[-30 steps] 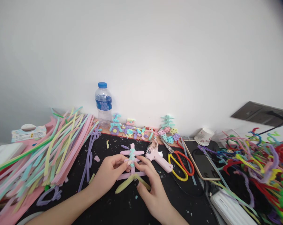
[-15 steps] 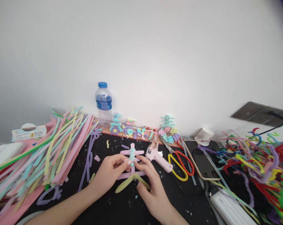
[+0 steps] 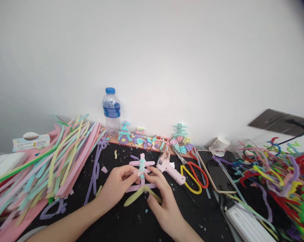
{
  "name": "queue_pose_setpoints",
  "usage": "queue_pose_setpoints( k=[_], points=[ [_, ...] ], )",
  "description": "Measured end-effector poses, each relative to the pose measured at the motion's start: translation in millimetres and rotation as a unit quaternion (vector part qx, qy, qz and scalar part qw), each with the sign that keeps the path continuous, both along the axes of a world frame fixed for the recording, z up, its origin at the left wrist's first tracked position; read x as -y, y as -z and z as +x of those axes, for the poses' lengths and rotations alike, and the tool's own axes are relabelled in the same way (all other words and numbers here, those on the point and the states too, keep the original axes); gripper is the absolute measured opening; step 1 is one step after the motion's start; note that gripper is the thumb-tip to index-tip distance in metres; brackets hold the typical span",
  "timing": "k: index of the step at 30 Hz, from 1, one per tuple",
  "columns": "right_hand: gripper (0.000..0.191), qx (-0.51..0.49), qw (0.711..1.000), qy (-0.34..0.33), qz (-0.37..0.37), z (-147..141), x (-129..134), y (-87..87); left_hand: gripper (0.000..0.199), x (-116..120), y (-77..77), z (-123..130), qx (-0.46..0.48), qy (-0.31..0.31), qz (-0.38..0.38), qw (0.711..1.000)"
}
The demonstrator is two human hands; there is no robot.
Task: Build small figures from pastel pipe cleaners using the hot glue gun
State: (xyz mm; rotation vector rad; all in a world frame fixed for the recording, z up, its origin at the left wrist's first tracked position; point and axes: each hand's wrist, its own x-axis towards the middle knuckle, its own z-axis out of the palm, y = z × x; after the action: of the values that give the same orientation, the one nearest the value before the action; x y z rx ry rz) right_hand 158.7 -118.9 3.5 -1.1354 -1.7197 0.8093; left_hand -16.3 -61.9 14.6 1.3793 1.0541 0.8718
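Between my hands, low over the black tabletop, is a pipe cleaner figure [image 3: 142, 164] with a pink upright stem, pink crosspieces, mint green wrapped round its middle and a yellow-green piece [image 3: 133, 197] spreading out at the near end. My left hand [image 3: 119, 185] pinches it from the left, thumb and finger at the mint wrapping. From the right, the fingers of my right hand [image 3: 162, 193] close on the same spot, its dark-nailed thumb by the yellow-green piece. A pink glue gun [image 3: 170, 169] lies just beyond my right hand, beside scissors [image 3: 194, 179] with yellow and red handles.
A heap of pastel pipe cleaners [image 3: 66, 158] covers the left side; tangled bright ones [image 3: 280, 174] fill the right. Along the wall stand a water bottle [image 3: 111, 111] and small pipe cleaner flowers [image 3: 152, 143]. A phone [image 3: 218, 176], paper cup [image 3: 219, 146] and white power strip [image 3: 246, 223] lie rightward.
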Motion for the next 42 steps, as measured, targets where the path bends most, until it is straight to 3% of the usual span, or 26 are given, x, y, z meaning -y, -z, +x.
queue_pose_setpoints(
  k=[42],
  points=[
    [0.046, -0.009, 1.000, -0.012, -0.026, 0.6, 0.8, 0.9, 0.021, 0.3, -0.5, -0.6, 0.003, 0.004, -0.007, 1.000]
  ],
)
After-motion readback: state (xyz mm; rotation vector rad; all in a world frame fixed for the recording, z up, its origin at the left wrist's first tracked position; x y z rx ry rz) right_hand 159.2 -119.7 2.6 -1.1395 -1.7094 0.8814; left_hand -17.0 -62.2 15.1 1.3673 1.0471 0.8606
